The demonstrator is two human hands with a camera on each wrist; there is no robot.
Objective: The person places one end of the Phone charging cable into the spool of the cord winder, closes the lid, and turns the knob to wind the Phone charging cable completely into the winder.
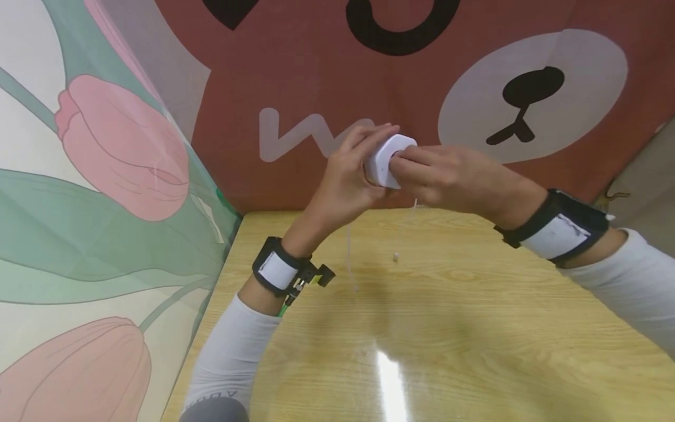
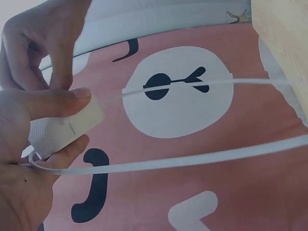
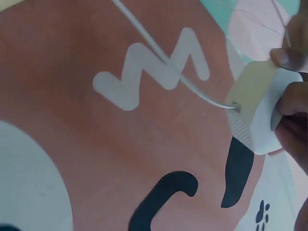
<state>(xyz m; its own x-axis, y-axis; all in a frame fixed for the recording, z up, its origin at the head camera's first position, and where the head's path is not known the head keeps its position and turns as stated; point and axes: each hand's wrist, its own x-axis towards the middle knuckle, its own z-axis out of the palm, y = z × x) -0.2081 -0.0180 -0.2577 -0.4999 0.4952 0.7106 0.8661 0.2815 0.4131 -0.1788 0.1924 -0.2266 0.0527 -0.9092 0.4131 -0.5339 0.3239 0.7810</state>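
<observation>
A small white plastic box [image 1: 381, 167] with ribbed sides is held up above the table's far edge. My left hand [image 1: 343, 176] grips it from the side, fingers along one edge and thumb on another. Curled fingers of my right hand [image 1: 448, 176] pinch a part at the middle of the box's face, mostly hidden by those fingers. In the right wrist view, a white cord [image 3: 168, 62] enters a hole in the box's side. Another stretch of white strand [image 2: 192, 161] loops past the left hand in the left wrist view.
Below the hands lies a wood-grain table [image 1: 474, 305], with a tiny white piece [image 1: 396, 257] on it. A red bear-print cloth [image 1: 316, 64] hangs behind, and a tulip-print cloth [image 1: 121, 152] covers the left side.
</observation>
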